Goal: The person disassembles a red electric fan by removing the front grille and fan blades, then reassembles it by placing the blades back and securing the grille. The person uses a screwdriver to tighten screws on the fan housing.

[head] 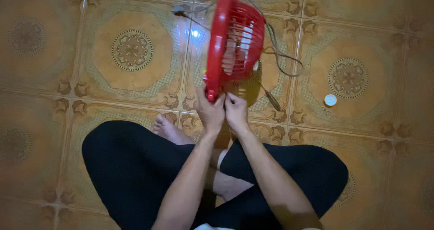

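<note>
A small red fan (235,40) with a round wire cage stands tilted on its edge on the tiled floor in front of my crossed legs. My left hand (210,112) grips the bottom rim of the cage. My right hand (236,112) pinches the same lower edge just beside it, fingers closed on the rim. Whether a small part sits between my fingers is hidden. A grey cord (280,58) trails from the back of the fan.
A dark plug (178,11) lies at the cord's far end on the patterned floor tiles (131,49). A screwdriver-like tool (272,100) rests right of the fan. A small white round cap (330,100) sits further right. My bare foot (169,129) lies below the fan.
</note>
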